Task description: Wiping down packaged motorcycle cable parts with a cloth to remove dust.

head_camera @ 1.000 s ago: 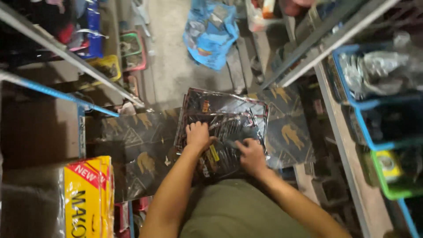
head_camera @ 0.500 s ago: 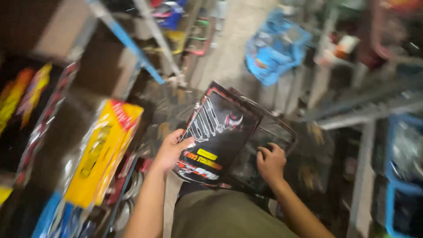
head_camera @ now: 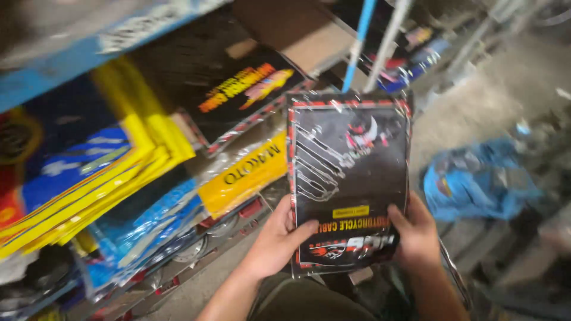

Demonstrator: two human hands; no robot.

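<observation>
Moved: black glossy packet, down over the floor half a second ago, now raised upright before the shelf; the view has swung left with it.
Meaning: likely the packet is being brought toward the stacked stock, not laid down.
Packet place: centre of view, lower edge in both hands.
Left hand: at 7 o'clock of the packet, closed on its lower left edge, thumb across the front.
Right hand: at 5 o'clock, clasping the lower right corner, thumb on the front.
Around: yellow packets at 9 o'clock; blue bag on the floor at 3 o'clock.
</observation>
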